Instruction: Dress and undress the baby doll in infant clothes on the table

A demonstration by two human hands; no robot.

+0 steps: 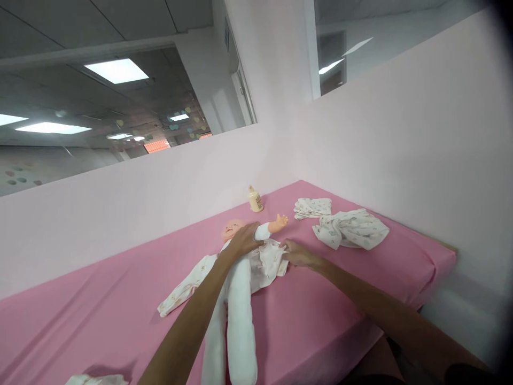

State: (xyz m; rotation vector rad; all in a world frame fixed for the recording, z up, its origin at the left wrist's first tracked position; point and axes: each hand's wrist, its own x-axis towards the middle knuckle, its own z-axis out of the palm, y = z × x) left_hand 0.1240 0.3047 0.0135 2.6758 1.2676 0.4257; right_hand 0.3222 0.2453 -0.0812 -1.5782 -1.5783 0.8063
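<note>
Pink sheeting covers the padded counter (100,310), where a white cloth-bodied baby doll (240,299) lies on its back. Left hand (242,240) presses flat on its chest; right hand (298,254) pinches the printed white garment (266,264). Better to keep the torso pinned while easing the fabric. Beyond lie folded cloths (348,227) and a cream bottle (255,199).

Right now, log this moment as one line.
left hand: on doll chest | right hand: pinching printed garment edge | bottle, folded cloths beyond
</note>
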